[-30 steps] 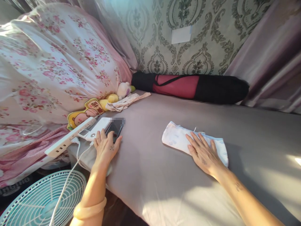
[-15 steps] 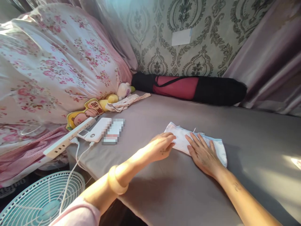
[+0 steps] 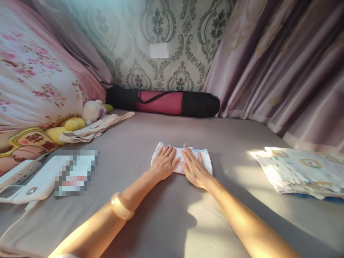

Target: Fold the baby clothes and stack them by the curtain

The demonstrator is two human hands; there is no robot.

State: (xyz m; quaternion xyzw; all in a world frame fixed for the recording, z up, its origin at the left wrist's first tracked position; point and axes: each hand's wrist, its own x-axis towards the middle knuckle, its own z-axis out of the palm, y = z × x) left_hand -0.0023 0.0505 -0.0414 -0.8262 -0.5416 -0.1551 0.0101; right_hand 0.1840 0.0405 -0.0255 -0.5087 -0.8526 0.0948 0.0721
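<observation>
A folded white cloth (image 3: 206,160) with pale blue edging lies on the grey sheet in front of me. My left hand (image 3: 164,163) rests flat on its left part, fingers stretched out and pointing away. Flat on the right part lies my right hand (image 3: 195,167), its fingertips close to the left hand's thumb. Both palms press on the cloth and hide much of it. A thin white string or tag sticks up at its far edge. On my left forearm is a pale bangle (image 3: 121,207).
At right lies a stack of folded printed cloths (image 3: 303,172). A white power bank (image 3: 44,177), a power strip (image 3: 20,172) and a blurred-out flat item (image 3: 77,172) sit at left. Behind are plush toys (image 3: 94,111), a crumpled cloth (image 3: 95,129) and a black-and-red long bag (image 3: 161,102).
My left hand has gone from closed fingers at the cloth's left edge to lying flat on it. The view has swung right, bringing the stack of cloths into sight.
</observation>
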